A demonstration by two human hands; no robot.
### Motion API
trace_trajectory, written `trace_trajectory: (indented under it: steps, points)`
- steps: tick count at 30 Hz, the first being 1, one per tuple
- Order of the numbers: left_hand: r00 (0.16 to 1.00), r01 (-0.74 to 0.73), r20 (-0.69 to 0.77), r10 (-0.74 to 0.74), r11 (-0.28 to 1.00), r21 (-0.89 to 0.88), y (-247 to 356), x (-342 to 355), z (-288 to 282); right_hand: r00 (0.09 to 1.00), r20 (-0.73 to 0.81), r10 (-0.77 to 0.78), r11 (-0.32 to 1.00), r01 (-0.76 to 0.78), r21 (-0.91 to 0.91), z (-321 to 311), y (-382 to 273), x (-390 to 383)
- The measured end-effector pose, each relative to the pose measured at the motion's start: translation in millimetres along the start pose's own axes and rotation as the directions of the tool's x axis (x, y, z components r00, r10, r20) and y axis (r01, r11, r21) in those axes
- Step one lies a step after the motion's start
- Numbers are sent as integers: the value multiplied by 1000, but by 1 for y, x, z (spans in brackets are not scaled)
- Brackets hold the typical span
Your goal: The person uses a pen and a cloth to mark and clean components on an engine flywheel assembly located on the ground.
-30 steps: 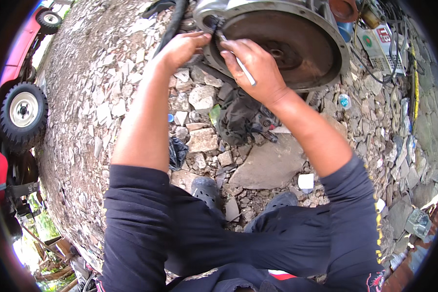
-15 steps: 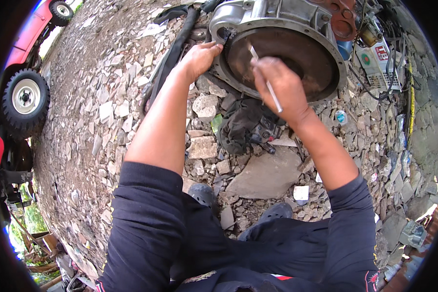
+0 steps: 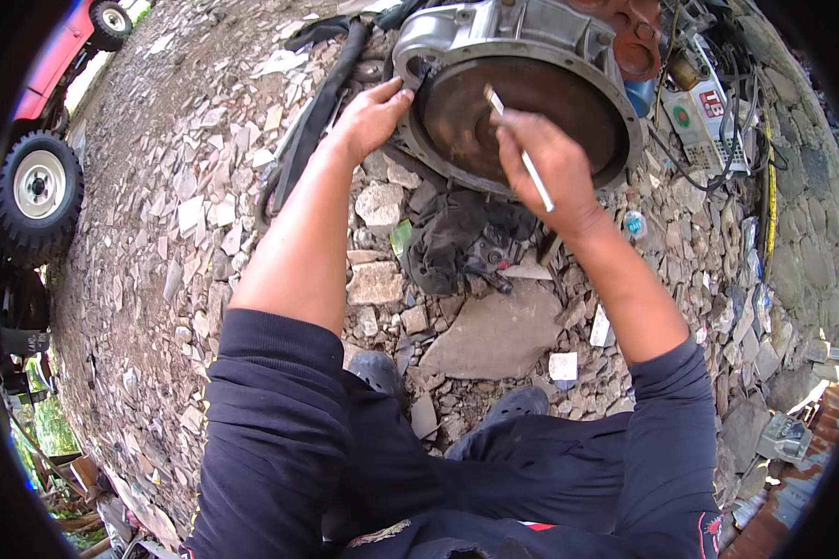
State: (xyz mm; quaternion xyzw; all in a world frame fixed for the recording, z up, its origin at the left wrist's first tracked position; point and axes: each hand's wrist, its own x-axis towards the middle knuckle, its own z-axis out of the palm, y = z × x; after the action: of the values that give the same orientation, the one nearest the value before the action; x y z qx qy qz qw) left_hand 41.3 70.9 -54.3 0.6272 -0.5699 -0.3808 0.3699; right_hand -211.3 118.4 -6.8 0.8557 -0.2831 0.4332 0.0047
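Observation:
At the top of the view lies a large grey metal bell housing (image 3: 404,121) with a round, brown, rusty disc (image 3: 457,116) inside its bolt-holed rim. My right hand (image 3: 548,168) is closed around a slim paintbrush (image 3: 537,182) with a white handle. Its bristle tip is over the disc; whether it touches cannot be made out. Beside the opening at the upper left of the housing, my left hand (image 3: 371,116) grips the rim with its fingers and thumb. Just below the housing, a dark crumpled cloth (image 3: 438,242) rests on the stones.
Broken stones and a flat slab (image 3: 499,331) cover the ground around my feet. A black hose-like strip (image 3: 322,121) lies left of the housing. On the right are a white crate-like box (image 3: 704,116) and cables. A red vehicle's wheel (image 3: 40,191) stands far left.
The view has shifted slightly, so the housing sits a little further left. My right hand has turned the brush, and its tip now points to the disc's middle. My left hand stays at the rim.

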Motion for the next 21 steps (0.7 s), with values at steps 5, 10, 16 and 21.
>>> trace_trajectory:
  steps: [5,10,16,21]
  points:
    - [999,-20,-26,19,1000,-18,8,-3,2,996,-85,14,995,-22,-93,-23,5,7]
    - [998,-29,-51,32,998,47,2,3,3,997,-12,77,989,-78,-129,-22,14,2]
    - [999,-25,-33,25,1000,16,2,3,4,987,-67,148,989,-149,-18,-20,13,10]
    - [999,11,-36,-10,999,41,9,-2,2,953,-77,294,956,-292,42,-23,5,15]
